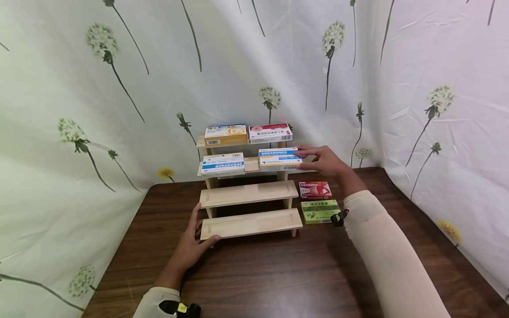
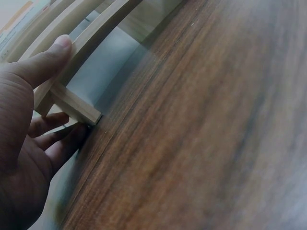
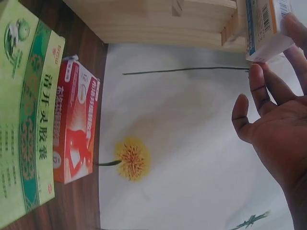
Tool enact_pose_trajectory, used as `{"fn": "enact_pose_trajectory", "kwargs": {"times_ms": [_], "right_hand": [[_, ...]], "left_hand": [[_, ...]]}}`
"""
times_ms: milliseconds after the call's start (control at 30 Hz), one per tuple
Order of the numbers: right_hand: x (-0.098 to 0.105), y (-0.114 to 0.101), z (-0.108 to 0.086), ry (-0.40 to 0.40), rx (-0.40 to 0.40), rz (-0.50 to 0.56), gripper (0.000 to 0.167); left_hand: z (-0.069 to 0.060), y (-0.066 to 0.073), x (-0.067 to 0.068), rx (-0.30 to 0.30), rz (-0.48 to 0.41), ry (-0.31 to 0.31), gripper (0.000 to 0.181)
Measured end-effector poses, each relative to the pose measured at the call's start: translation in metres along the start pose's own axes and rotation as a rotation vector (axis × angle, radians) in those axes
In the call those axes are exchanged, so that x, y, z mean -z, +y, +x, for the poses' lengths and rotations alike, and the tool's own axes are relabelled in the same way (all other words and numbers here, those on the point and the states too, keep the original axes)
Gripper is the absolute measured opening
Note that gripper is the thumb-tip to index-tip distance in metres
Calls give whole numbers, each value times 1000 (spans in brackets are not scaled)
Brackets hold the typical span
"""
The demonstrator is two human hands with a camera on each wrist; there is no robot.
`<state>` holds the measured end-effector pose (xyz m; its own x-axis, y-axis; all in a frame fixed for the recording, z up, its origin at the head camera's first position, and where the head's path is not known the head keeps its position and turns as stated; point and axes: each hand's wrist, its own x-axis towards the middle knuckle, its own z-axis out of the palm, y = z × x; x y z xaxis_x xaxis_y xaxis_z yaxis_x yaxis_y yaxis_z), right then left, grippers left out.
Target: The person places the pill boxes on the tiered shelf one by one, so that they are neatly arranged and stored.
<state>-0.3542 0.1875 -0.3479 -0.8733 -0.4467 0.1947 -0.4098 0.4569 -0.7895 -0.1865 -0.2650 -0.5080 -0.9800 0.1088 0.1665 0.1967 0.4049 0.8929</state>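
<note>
A stepped wooden display rack [image 1: 250, 223] stands on the table. My left hand [image 1: 191, 247] grips the left end of its lowest step, thumb along the front, and in the left wrist view the other fingers are by the rack's leg [image 2: 76, 105]. On the second tier from the top, my right hand [image 1: 324, 162] pinches the right end of a blue-and-white medicine box [image 1: 278, 160]. Another blue-and-white medicine box [image 1: 223, 164] lies left of it. Above them, the top tier carries a yellow medicine box [image 1: 226, 134] and a red-and-white one [image 1: 270, 133].
Right of the rack, a red medicine box [image 1: 315, 190] and a green medicine box [image 1: 320, 212] lie on the dark wooden table [image 1: 262, 278]. White cloth [image 1: 238, 57] with a dandelion print hangs behind and at both sides.
</note>
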Motion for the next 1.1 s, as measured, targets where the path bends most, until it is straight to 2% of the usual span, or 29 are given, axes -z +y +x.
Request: {"fn": "enact_pose_trajectory", "kwargs": {"times_ms": [133, 400, 667, 1100], "right_hand": [[-6, 0, 5, 2, -10, 12, 51], [-14, -5, 13, 13, 23, 9, 48], [-18, -11, 16, 17, -17, 12, 47], [-23, -6, 21, 2, -60, 65, 47]], "left_hand": [[0, 0, 0, 1, 5, 0, 120], [0, 0, 0, 2, -3, 1, 120], [-1, -1, 0, 0, 5, -1, 120], [-1, -1, 1, -4, 18, 2, 120]]}}
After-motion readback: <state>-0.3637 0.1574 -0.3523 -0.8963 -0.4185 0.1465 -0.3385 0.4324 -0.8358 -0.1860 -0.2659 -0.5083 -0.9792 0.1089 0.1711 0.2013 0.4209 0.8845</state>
